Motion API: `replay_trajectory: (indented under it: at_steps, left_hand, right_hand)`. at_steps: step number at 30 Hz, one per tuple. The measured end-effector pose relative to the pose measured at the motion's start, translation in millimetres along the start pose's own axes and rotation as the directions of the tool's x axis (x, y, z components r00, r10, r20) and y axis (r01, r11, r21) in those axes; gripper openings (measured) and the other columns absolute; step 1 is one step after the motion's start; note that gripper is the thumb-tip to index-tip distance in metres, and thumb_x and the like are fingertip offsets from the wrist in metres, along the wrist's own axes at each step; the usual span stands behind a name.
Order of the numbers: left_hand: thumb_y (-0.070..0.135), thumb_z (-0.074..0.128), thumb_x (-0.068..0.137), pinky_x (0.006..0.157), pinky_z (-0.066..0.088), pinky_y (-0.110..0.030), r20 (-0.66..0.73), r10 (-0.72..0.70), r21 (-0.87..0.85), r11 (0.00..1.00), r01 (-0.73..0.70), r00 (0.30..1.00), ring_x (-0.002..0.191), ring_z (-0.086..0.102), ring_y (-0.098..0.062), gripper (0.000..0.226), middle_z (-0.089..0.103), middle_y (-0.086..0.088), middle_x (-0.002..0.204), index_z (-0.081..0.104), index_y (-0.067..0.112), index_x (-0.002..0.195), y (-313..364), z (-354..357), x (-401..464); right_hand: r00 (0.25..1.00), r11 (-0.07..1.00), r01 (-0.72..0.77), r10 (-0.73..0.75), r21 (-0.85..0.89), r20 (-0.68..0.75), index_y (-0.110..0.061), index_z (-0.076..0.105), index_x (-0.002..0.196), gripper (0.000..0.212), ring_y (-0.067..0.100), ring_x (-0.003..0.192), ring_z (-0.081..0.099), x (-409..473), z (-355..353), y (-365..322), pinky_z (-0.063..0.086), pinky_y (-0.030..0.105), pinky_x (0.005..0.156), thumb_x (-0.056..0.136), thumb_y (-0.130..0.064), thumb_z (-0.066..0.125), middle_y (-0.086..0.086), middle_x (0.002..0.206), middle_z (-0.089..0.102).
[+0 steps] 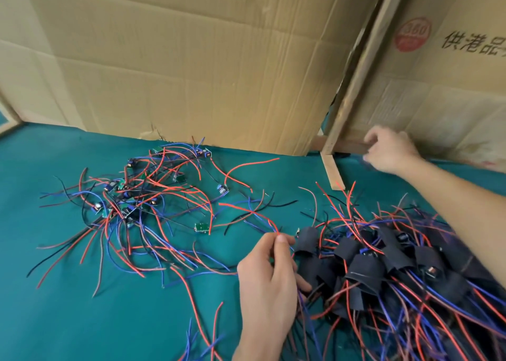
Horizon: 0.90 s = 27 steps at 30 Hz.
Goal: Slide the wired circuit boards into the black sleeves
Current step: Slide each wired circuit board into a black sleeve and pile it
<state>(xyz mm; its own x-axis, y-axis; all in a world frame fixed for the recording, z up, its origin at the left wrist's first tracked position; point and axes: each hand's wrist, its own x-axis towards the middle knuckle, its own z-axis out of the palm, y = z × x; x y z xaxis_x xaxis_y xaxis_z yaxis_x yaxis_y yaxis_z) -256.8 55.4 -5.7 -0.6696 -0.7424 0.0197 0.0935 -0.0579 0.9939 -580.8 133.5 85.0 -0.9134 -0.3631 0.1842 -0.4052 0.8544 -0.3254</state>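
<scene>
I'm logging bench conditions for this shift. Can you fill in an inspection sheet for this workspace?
Surface: green cloth covering the table.
Job's things: bare wired boards piled at left; sleeved boards heaped at right.
Clutter: wooden strip lying on the cloth.
Hands: left hand pinches wires of one board; right hand reaches to the far right edge, its grip blurred.
Cables: red, blue and black leads tangled across both piles.
Surroundings: cardboard panels and a wooden post walling the back.
</scene>
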Motion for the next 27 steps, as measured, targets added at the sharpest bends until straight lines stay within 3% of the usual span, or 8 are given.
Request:
replay_trajectory:
  at_steps: [2, 4, 7, 10, 16, 20, 24, 27]
  left_hand:
    - [0.023, 0.045, 0.106, 0.048, 0.044, -0.026, -0.003, 0.042, 0.024, 0.999, -0.042, 0.999, 0.039, 0.062, -0.027, 0.032, 0.046, 0.006, 0.053, 0.067, 0.028, 0.083, 0.8, -0.1, -0.9]
    - [0.023, 0.046, 0.106, 0.045, 0.04, -0.023, -0.002, 0.061, 0.011, 0.998, -0.061, 0.998, 0.036, 0.058, -0.026, 0.03, 0.045, 0.006, 0.053, 0.067, 0.031, 0.087, 3.3, 0.0, -2.7]
    - [0.018, 0.048, 0.106, 0.043, 0.04, -0.023, 0.0, 0.093, 0.002, 0.996, -0.093, 0.996, 0.035, 0.053, -0.022, 0.025, 0.046, 0.002, 0.054, 0.067, 0.033, 0.097, 5.3, -1.2, -6.2]
    - [0.012, 0.048, 0.102, 0.043, 0.04, -0.022, 0.017, 0.167, 0.013, 0.986, -0.167, 0.986, 0.038, 0.052, -0.019, 0.023, 0.054, -0.007, 0.055, 0.066, 0.024, 0.093, 10.2, -4.2, -8.8]
    - [0.016, 0.046, 0.086, 0.049, 0.048, -0.025, 0.05, 0.202, -0.025, 0.979, -0.201, 0.978, 0.054, 0.057, -0.009, 0.033, 0.072, 0.003, 0.07, 0.075, 0.023, 0.099, 12.1, -5.7, -12.2]
    - [0.02, 0.043, 0.082, 0.04, 0.036, -0.021, 0.034, 0.173, -0.01, 0.985, -0.173, 0.984, 0.035, 0.048, -0.017, 0.022, 0.051, -0.002, 0.045, 0.065, 0.019, 0.075, 7.4, -5.8, -11.0]
    - [0.031, 0.045, 0.075, 0.046, 0.039, -0.027, 0.034, 0.169, 0.011, 0.985, -0.17, 0.985, 0.045, 0.05, -0.018, 0.021, 0.055, -0.001, 0.049, 0.066, 0.027, 0.075, 3.0, -6.4, -8.4]
    - [0.024, 0.047, 0.081, 0.048, 0.042, -0.036, 0.022, 0.168, 0.018, 0.986, -0.168, 0.986, 0.049, 0.051, -0.023, 0.021, 0.057, -0.004, 0.053, 0.067, 0.026, 0.077, 2.0, -5.5, -7.1]
  right_hand:
    - [0.998, 0.939, 0.063, -0.069, 0.338, 0.005, -0.022, 0.067, 0.097, 0.025, 0.014, 0.072, 0.069, -24.1, -28.2, -31.8, 0.055, 0.026, 0.068, 0.084, -0.003, 0.077, 0.01, 0.093, 0.075]
    - [0.98, 0.842, 0.192, -0.189, 0.504, -0.059, -0.022, 0.068, 0.084, 0.02, -0.002, 0.047, 0.057, -71.5, -56.9, -63.8, 0.048, 0.02, 0.052, 0.083, -0.004, 0.077, -0.001, 0.075, 0.074]
    - [0.897, 0.81, 0.438, -0.421, 0.39, -0.133, -0.024, 0.071, 0.083, 0.008, -0.006, 0.054, 0.06, -159.5, -64.6, -93.1, 0.049, 0.021, 0.061, 0.079, -0.02, 0.076, -0.012, 0.067, 0.073]
    - [0.817, 0.78, 0.552, -0.576, 0.294, -0.005, -0.025, 0.07, 0.087, 0.01, -0.008, 0.055, 0.055, -233.9, -37.6, -112.7, 0.046, 0.016, 0.065, 0.081, -0.02, 0.077, -0.013, 0.072, 0.071]
    - [0.847, 0.788, 0.411, -0.516, 0.458, 0.128, -0.025, 0.073, 0.085, 0.011, 0.003, 0.073, 0.069, -245.3, -22.8, -114.3, 0.051, 0.017, 0.074, 0.079, -0.02, 0.082, -0.011, 0.075, 0.073]
    - [0.83, 0.74, 0.219, -0.484, 0.637, 0.278, -0.022, 0.071, 0.085, 0.017, 0.021, 0.073, 0.076, -237.9, -25.2, -104.0, 0.064, 0.044, 0.072, 0.081, -0.009, 0.081, 0.003, 0.08, 0.073]
    - [0.814, 0.661, 0.135, -0.499, 0.738, 0.298, -0.019, 0.067, 0.085, 0.02, 0.026, 0.08, 0.077, -236.7, -25.8, -98.2, 0.065, 0.041, 0.068, 0.08, -0.005, 0.081, 0.017, 0.093, 0.066]
    - [0.818, 0.648, 0.131, -0.498, 0.751, 0.287, -0.016, 0.066, 0.083, 0.023, 0.026, 0.08, 0.076, -237.2, -26.1, -95.8, 0.064, 0.037, 0.061, 0.079, -0.002, 0.084, 0.02, 0.088, 0.066]
